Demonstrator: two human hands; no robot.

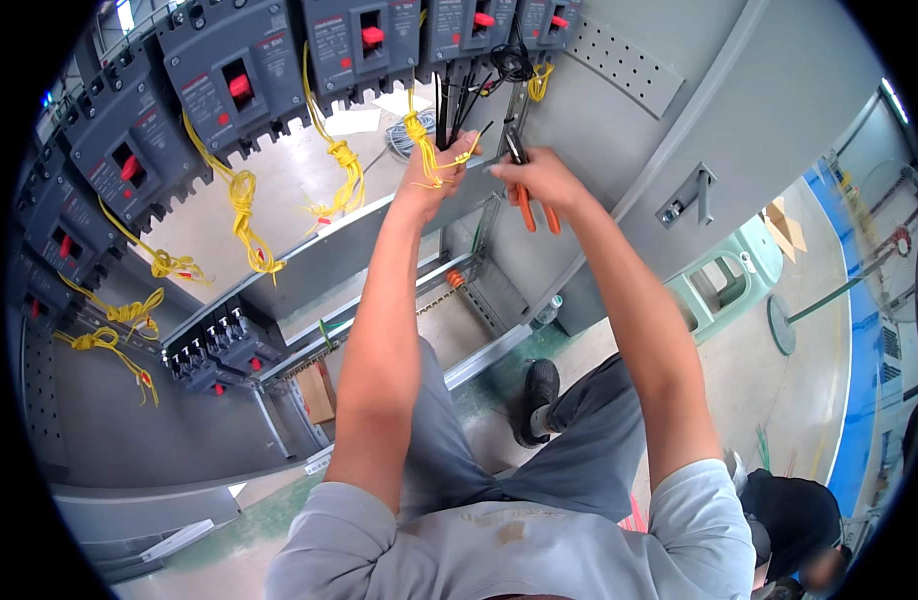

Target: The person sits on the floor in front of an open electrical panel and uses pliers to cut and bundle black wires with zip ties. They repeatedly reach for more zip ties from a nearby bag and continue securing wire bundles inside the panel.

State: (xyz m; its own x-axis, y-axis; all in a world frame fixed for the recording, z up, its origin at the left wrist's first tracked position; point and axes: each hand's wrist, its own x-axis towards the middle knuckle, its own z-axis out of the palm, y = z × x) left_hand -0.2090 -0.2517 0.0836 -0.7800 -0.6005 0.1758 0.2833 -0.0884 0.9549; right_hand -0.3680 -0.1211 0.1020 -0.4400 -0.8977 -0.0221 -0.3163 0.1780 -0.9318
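My left hand [434, 182] is closed around a bundle of thin black strips [445, 112] that look like cable ties, their ends standing up above the fist. A coil of yellow wire [419, 132] hangs over that hand, some loose ends lying across the fingers. Just to the right, my right hand [545, 180] grips pliers with orange handles [525, 210]; their dark jaws point up, close to the cabinet's upright rail. Exactly what the jaws touch cannot be made out. Above both hands sit dark grey circuit breakers [364, 45] with red toggles.
More yellow wire coils [242, 200] dangle from the breakers to the left. A black wire coil [512, 63] hangs near the rail. The grey cabinet door [714, 130] stands at right, a green plastic stool [724, 285] beyond it. Another person [794, 520] is low at the lower right.
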